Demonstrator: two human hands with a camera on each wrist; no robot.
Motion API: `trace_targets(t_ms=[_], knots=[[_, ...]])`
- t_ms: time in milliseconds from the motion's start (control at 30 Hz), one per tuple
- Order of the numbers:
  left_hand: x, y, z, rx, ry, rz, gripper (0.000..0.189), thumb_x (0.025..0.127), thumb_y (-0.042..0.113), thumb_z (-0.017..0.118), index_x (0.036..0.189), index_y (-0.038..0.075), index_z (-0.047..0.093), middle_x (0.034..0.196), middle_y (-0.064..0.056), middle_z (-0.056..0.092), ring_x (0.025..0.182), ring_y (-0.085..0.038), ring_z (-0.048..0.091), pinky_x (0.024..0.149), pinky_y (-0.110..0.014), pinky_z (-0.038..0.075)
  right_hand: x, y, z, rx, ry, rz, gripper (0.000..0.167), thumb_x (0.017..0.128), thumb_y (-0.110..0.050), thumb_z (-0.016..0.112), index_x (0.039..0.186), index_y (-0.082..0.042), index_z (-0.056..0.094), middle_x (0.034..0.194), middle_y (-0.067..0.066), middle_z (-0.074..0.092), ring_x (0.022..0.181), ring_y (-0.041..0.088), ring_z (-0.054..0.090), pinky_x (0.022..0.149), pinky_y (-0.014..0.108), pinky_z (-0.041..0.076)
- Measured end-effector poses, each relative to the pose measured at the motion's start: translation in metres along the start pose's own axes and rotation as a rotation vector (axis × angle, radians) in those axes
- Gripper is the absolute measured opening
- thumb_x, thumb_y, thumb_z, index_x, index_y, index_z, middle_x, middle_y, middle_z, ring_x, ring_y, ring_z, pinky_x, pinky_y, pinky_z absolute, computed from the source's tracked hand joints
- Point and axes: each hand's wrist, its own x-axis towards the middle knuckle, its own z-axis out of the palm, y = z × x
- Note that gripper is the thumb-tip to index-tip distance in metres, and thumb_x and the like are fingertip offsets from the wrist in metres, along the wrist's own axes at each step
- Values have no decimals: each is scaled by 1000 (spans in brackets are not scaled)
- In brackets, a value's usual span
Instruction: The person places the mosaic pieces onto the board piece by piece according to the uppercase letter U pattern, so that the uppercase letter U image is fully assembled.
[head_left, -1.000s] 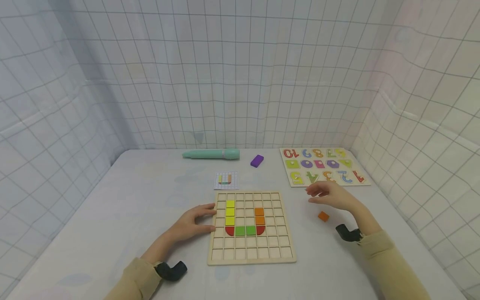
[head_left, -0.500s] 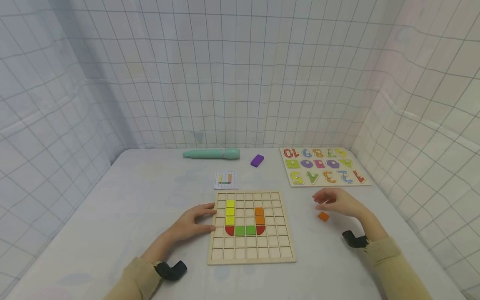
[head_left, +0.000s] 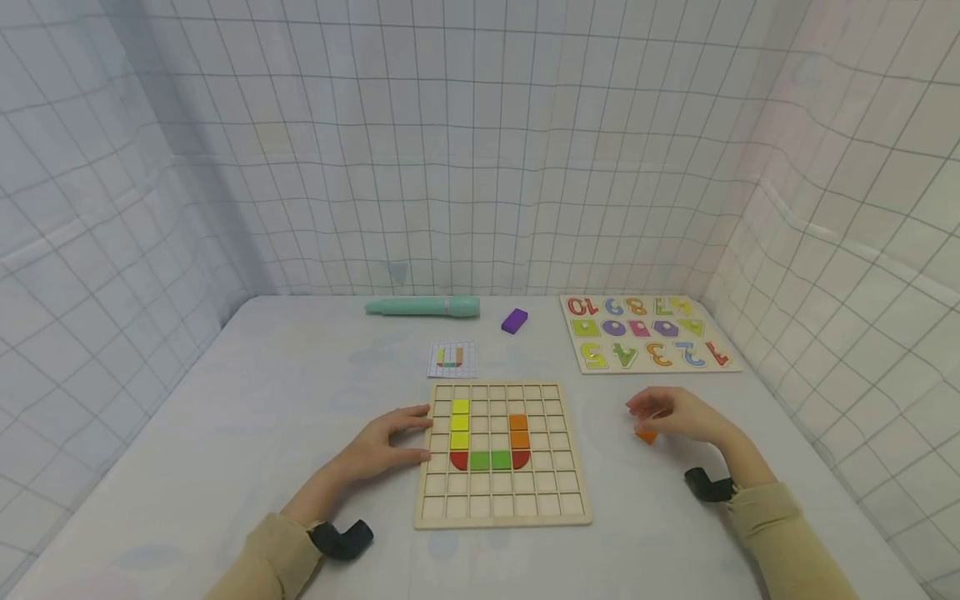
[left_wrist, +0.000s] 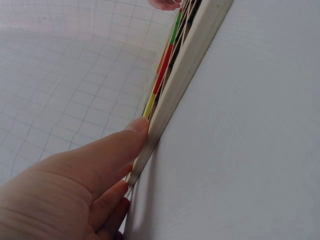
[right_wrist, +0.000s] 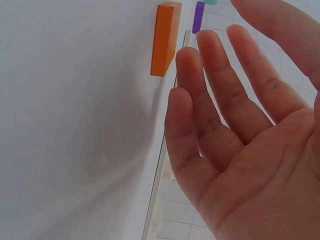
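Observation:
A pale wooden grid board (head_left: 504, 507) lies flat, with a U of small tiles in its cells: yellow tiles (head_left: 460, 423) on the left, orange tiles (head_left: 519, 432) on the right, green tiles (head_left: 491, 461) and red rounded corners along the bottom. My left hand (head_left: 378, 446) rests against the board's left edge; in the left wrist view its thumb (left_wrist: 135, 127) touches the side wall. On the white cloth right of the board is a loose orange square tile (right_wrist: 165, 40). My right hand (head_left: 681, 415) hovers over it, fingers loosely bent, partly covering it in the head view.
Behind the board lies a small pattern card (head_left: 452, 360) showing the same U. Farther back are a teal pen-shaped object (head_left: 422, 307) and a purple block (head_left: 514, 321). A number-and-shape puzzle board (head_left: 648, 337) sits at back right. Gridded cloth walls (head_left: 480, 167) enclose the table.
My right hand has moved down and slightly right, from beside the puzzle board to over the loose orange tile. My left hand and the grid board have stayed put.

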Motion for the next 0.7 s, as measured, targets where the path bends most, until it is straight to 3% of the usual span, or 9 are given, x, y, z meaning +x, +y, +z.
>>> trace_targets(t_ms=[233,433,533,700], knots=[[0,-1,0,10,1,5,54,80,35,75,124,8,62,142,-11,44,133,-36,33,106,-56,26,-1,2,0,11,-1,10,34,83,-16,73,112,0,63,105,12,66,95,25,61,79,26,50],[0,0,1,2,4,12,51,80,28,75,124,6,61,141,-14,44,133,-37,33,106,-56,26,-3,5,1,-3,-7,9,36,83,-18,73,113,-1,63,106,11,65,98,27,60,85,35,50],[-1,8,0,-2,8,2,50,81,21,75,124,1,60,141,-17,43,133,-39,32,106,-58,24,-3,8,1,-19,-7,5,36,83,-19,72,112,-1,63,106,10,65,97,25,59,85,34,50],[-6,35,-5,-19,0,-7,47,81,12,74,122,-6,59,139,-24,43,132,-44,31,106,-59,23,-4,11,2,-16,2,10,36,81,-20,74,111,-2,64,104,8,66,93,18,60,82,28,50]])
